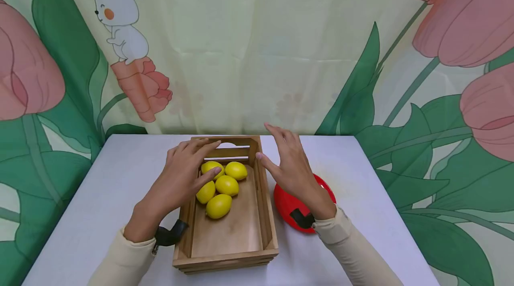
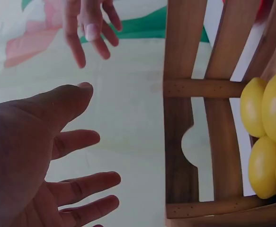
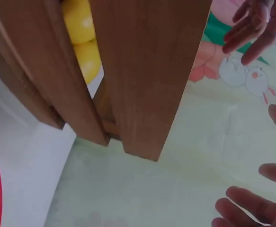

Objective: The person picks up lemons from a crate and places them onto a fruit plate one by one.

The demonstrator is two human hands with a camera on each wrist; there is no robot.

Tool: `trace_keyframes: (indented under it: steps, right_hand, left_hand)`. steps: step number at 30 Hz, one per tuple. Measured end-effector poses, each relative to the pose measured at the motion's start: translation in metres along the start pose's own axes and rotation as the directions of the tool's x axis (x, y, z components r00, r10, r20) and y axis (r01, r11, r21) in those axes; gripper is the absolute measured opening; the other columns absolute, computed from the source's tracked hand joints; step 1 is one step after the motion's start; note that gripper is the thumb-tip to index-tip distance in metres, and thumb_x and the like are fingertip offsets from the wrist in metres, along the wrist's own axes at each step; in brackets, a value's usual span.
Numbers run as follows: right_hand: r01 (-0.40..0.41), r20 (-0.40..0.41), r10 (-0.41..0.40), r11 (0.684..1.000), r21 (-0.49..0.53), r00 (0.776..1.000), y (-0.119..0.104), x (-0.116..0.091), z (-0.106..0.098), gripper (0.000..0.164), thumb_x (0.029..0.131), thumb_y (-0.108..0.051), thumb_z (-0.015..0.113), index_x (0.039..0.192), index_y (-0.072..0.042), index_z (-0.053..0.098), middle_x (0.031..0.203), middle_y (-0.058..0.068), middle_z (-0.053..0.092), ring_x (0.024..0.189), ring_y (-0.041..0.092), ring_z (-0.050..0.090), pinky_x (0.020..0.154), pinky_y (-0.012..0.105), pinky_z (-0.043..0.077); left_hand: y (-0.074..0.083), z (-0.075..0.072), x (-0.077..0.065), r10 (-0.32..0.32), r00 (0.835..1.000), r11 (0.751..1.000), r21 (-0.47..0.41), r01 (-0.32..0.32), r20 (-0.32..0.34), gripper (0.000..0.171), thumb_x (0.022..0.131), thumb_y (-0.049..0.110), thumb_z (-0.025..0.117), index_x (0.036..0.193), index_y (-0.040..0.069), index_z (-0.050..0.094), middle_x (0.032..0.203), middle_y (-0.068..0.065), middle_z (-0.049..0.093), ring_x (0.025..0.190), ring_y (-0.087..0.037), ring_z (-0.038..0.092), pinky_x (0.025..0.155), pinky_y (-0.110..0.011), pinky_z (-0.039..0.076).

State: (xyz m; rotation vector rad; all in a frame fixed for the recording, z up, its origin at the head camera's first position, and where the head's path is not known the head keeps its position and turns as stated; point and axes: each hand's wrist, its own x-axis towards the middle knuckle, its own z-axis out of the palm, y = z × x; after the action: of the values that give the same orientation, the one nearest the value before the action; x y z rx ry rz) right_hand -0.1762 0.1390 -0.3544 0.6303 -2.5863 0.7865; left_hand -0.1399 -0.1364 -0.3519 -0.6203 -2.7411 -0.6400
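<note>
Several yellow lemons [image 1: 227, 185] lie toward the far end of a slatted wooden crate [image 1: 265, 214]. Over the crate's far left side hovers my left hand [image 1: 182, 174], fingers extended, holding nothing. My right hand [image 1: 291, 165] is raised by the crate's far right corner, fingers spread and free of any object. Below the right wrist, a red plate [image 1: 287, 205] sits partly hidden. In the left wrist view, the left hand [image 2: 48, 156] appears apart from the crate's end slats [image 2: 180, 151]. The right wrist view has the right hand [image 3: 256, 203] away from the wood.
A white-covered table [image 1: 132, 170] carries the crate and plate. Behind it hangs a curtain [image 1: 257, 54] printed with tulips, leaves and a rabbit. Each wrist wears a black strap, and the left strap [image 1: 170, 234] is close to the crate's left wall.
</note>
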Motion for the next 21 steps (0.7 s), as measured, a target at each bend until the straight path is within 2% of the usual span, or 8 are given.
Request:
trace_keyframes:
  steps: [3, 6, 12, 17, 21]
  right_hand:
    - [0.003, -0.004, -0.002, 0.998, 0.065, 1.0, -0.003, 0.003, 0.002, 0.071, 0.092, -0.039, 0.069, 0.154, -0.026, 0.038, 0.147, 0.002, 0.048, 0.133, 0.021, 0.041, 0.106, 0.047, 0.043]
    - [-0.007, -0.004, 0.007, 0.993, 0.118, 1.0, -0.007, 0.005, 0.003, 0.069, 0.091, -0.037, 0.071, 0.152, -0.026, 0.04, 0.147, 0.0, 0.048, 0.132, 0.02, 0.042, 0.106, 0.047, 0.043]
    - [-0.017, -0.008, 0.019, 0.981, 0.192, 1.0, -0.014, 0.009, 0.002, 0.065, 0.091, -0.037, 0.071, 0.15, -0.03, 0.043, 0.143, -0.003, 0.051, 0.124, 0.016, 0.048, 0.101, 0.046, 0.045]
    - [-0.006, -0.002, 0.006, 0.964, 0.266, 1.0, -0.019, 0.012, 0.002, 0.064, 0.089, -0.037, 0.074, 0.147, -0.03, 0.047, 0.139, -0.01, 0.053, 0.119, 0.011, 0.05, 0.1, 0.043, 0.044]
    - [0.0, 0.026, -0.009, 0.945, 0.326, 1.0, -0.024, 0.015, 0.003, 0.062, 0.088, -0.039, 0.075, 0.145, -0.032, 0.05, 0.139, -0.013, 0.053, 0.12, 0.008, 0.051, 0.102, 0.04, 0.046]
  left_hand:
    - [-0.008, 0.0, -0.004, -0.016, 1.0, 0.998, -0.056, 0.016, 0.002, 0.06, 0.093, 0.042, 0.067, 0.147, 0.022, 0.05, 0.153, -0.013, 0.044, 0.139, -0.037, 0.037, 0.1, -0.059, 0.031]
    - [-0.018, 0.0, -0.012, -0.054, 0.998, 0.989, -0.135, 0.056, 0.02, 0.059, 0.093, 0.043, 0.068, 0.146, 0.023, 0.051, 0.157, -0.012, 0.039, 0.142, -0.037, 0.034, 0.102, -0.063, 0.03]
    - [-0.042, 0.002, -0.028, -0.127, 0.99, 0.949, -0.284, 0.137, 0.055, 0.058, 0.093, 0.037, 0.07, 0.146, 0.029, 0.049, 0.163, -0.007, 0.031, 0.146, -0.039, 0.028, 0.108, -0.074, 0.026]
    - [-0.06, 0.011, -0.038, -0.165, 0.977, 0.89, -0.407, 0.206, 0.134, 0.058, 0.094, 0.036, 0.068, 0.148, 0.034, 0.045, 0.166, -0.003, 0.022, 0.15, -0.041, 0.022, 0.109, -0.075, 0.026]
    - [-0.073, 0.026, -0.042, -0.156, 0.974, 0.827, -0.517, 0.221, 0.166, 0.059, 0.095, 0.035, 0.066, 0.149, 0.032, 0.044, 0.167, -0.003, 0.018, 0.152, -0.039, 0.02, 0.111, -0.069, 0.031]
